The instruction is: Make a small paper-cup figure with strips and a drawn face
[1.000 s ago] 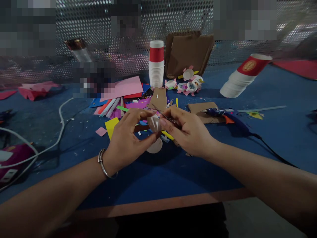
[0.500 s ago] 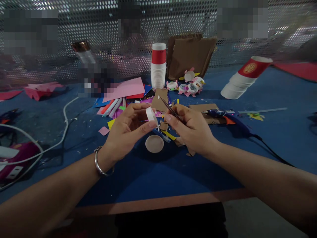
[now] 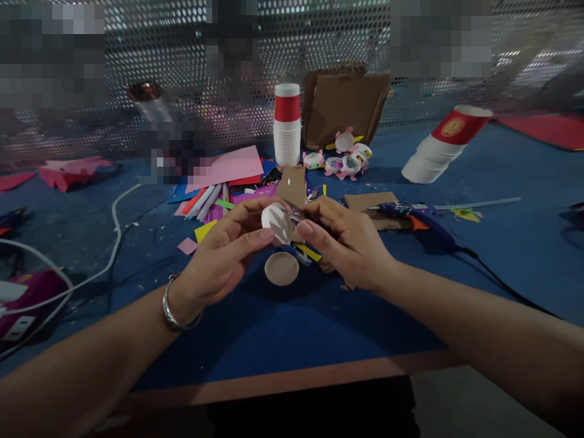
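Observation:
My left hand (image 3: 223, 255) pinches a small white paper cup piece (image 3: 276, 222) between thumb and fingers, above the blue table. My right hand (image 3: 349, 240) is closed on thin scissors (image 3: 296, 211), whose blades sit right against the cup piece. Below the two hands a round white cup bottom (image 3: 281, 268) lies flat on the table. A metal bangle circles my left wrist.
Coloured paper scraps and markers (image 3: 205, 201) lie behind the hands. A blue glue gun (image 3: 417, 216) with its cable lies to the right. Stacked red-and-white cups stand upright (image 3: 287, 125) and lie tipped (image 3: 444, 143). Cardboard (image 3: 344, 103) leans on the mesh wall. White cable (image 3: 114, 225) runs on the left.
My left hand turned the cup piece so its broad face shows and drew it closer to the scissors. The scissor blades dropped lower, behind the piece.

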Demonstrator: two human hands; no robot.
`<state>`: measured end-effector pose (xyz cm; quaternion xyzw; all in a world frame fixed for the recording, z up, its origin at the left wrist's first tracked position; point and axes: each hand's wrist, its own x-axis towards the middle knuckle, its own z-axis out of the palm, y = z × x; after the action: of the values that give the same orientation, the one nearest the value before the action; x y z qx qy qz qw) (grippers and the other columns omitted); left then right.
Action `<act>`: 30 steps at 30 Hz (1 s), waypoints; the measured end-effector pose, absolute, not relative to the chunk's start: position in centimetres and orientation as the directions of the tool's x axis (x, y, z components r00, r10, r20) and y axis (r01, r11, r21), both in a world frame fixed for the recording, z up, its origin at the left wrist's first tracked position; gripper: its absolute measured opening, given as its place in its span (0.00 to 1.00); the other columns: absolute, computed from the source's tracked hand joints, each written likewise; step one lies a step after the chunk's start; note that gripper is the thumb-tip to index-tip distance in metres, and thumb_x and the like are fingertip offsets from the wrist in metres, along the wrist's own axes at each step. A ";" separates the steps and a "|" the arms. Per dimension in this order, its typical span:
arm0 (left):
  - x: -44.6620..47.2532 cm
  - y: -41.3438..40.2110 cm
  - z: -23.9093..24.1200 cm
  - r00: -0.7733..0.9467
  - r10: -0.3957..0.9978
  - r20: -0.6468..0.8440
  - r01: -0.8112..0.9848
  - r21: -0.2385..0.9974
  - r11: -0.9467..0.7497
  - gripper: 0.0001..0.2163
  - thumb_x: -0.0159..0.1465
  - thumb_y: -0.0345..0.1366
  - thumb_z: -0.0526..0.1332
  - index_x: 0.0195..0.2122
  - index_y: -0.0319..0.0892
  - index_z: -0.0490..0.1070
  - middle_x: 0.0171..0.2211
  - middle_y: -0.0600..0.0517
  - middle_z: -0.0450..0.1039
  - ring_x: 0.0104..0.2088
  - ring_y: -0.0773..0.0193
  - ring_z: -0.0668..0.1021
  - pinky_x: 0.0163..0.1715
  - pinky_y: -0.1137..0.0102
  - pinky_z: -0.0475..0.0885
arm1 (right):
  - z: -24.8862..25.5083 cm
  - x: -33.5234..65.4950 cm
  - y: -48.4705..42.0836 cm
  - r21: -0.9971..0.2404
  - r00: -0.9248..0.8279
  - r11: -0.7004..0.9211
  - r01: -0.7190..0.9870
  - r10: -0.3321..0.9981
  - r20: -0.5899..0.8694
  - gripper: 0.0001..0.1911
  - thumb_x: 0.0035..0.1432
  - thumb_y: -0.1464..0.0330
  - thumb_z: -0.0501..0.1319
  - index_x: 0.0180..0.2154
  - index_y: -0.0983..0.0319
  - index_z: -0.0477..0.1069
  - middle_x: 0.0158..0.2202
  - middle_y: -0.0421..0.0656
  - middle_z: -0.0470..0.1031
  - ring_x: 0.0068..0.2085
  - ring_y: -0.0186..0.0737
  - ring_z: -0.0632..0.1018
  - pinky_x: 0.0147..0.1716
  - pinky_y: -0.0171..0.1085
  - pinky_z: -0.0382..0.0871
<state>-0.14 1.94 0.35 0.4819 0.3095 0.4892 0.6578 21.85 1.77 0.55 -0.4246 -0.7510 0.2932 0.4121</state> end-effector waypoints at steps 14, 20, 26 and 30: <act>0.6 1.4 -0.1 0.189 0.914 0.359 -0.047 0.933 -0.357 0.24 0.58 0.39 0.81 0.50 0.45 0.71 0.51 0.48 0.80 0.50 0.59 0.84 0.53 0.62 0.82 | 0.3 21.5 1.6 -0.706 -0.370 0.560 0.433 0.825 0.427 0.25 0.73 0.45 0.59 0.45 0.61 0.74 0.34 0.42 0.77 0.32 0.37 0.75 0.32 0.37 0.64; 0.7 1.3 -0.5 0.175 0.909 0.378 -0.021 0.924 -0.381 0.23 0.57 0.39 0.81 0.47 0.45 0.71 0.45 0.50 0.81 0.46 0.60 0.85 0.51 0.64 0.82 | 0.3 21.5 1.6 -0.681 -0.410 0.623 0.385 0.776 0.479 0.21 0.73 0.49 0.61 0.42 0.60 0.72 0.30 0.38 0.73 0.28 0.33 0.71 0.28 0.35 0.61; 0.6 1.4 -0.9 0.203 0.912 0.356 -0.004 0.932 -0.363 0.23 0.56 0.37 0.82 0.47 0.44 0.72 0.44 0.50 0.81 0.45 0.60 0.84 0.50 0.63 0.81 | 0.2 21.4 1.6 -0.643 -0.432 0.668 0.374 0.739 0.517 0.18 0.74 0.52 0.61 0.38 0.60 0.69 0.26 0.35 0.69 0.24 0.30 0.66 0.25 0.35 0.57; 0.7 1.4 -0.9 0.192 0.913 0.361 0.009 0.929 -0.369 0.23 0.56 0.39 0.82 0.46 0.44 0.72 0.44 0.49 0.80 0.45 0.58 0.84 0.50 0.61 0.81 | 0.1 21.4 1.6 -0.636 -0.428 0.668 0.386 0.740 0.518 0.18 0.75 0.53 0.61 0.37 0.60 0.69 0.25 0.34 0.67 0.23 0.30 0.65 0.24 0.35 0.56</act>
<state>0.67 1.41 -0.90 0.6402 0.3598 0.5241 0.4313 21.39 1.57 0.11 -0.3449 -0.8167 0.2166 0.4087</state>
